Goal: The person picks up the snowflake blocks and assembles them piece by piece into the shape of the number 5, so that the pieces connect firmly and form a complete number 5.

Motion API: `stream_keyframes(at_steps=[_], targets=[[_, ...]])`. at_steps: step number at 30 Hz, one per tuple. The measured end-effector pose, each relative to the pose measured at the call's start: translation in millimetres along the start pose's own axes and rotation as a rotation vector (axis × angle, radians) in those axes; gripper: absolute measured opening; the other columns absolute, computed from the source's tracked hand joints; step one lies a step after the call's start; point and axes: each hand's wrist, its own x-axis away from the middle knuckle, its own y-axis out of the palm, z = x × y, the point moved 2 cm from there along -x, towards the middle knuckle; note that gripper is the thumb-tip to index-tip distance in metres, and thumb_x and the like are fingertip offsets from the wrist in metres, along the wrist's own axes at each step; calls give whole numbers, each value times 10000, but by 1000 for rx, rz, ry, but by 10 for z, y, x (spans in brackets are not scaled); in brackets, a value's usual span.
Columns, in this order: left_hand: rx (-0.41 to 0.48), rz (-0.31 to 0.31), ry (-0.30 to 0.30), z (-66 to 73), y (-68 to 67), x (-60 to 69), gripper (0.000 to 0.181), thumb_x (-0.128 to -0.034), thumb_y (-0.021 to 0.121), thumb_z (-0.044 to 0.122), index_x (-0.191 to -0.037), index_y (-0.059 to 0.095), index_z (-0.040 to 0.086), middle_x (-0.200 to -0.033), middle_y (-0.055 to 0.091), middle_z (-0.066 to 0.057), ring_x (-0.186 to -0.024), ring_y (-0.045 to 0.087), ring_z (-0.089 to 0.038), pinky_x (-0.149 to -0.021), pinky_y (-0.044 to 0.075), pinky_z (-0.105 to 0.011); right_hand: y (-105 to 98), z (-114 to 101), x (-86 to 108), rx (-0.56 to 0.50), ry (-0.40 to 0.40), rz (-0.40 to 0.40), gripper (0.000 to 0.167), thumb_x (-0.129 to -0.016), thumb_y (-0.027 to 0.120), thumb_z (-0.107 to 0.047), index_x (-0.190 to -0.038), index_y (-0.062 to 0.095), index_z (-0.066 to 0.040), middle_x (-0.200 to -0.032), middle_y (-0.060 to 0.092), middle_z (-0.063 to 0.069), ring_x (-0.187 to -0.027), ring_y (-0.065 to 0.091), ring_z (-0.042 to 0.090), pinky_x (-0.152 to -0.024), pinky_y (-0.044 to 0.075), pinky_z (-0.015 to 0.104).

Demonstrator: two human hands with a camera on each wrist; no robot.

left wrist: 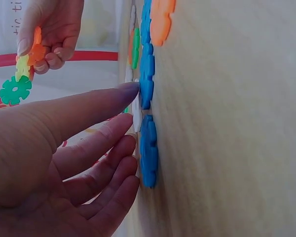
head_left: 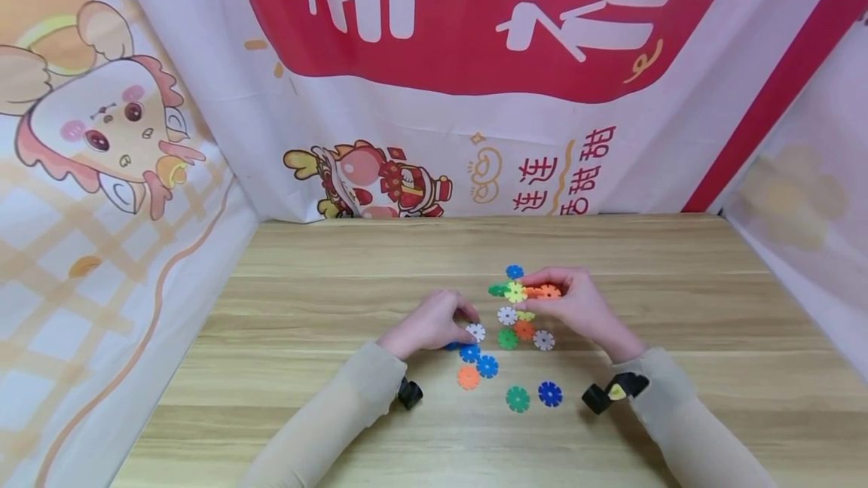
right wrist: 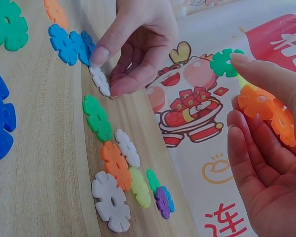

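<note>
The notched discs (head_left: 554, 398) look like plastic, smooth with a slight sheen. The tabletop (head_left: 325, 269) shows wood grain with a smooth, low-sheen finish. The printed wall hanging (head_left: 237, 104) is cloth, matt and lightly creased. The sleeves (head_left: 332, 413) are matt cloth.

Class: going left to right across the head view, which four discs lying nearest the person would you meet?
Orange notched plastic disc, medium-blue notched plastic disc, green notched plastic disc, dark-blue notched plastic disc.
</note>
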Motion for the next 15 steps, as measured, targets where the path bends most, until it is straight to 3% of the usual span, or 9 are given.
stream_keyframes(at_steps=[15], targets=[[58,6,-5,-6,15,-10,254,-813,886,127,-1014,733,94,-945,672,42,-891,614,-110,-838,522,-277,0,33,-5,4,2,5,423,-791,901,-359,-1129,767,-142,-1129,724,29,-1008,648,272,-846,566,326]])
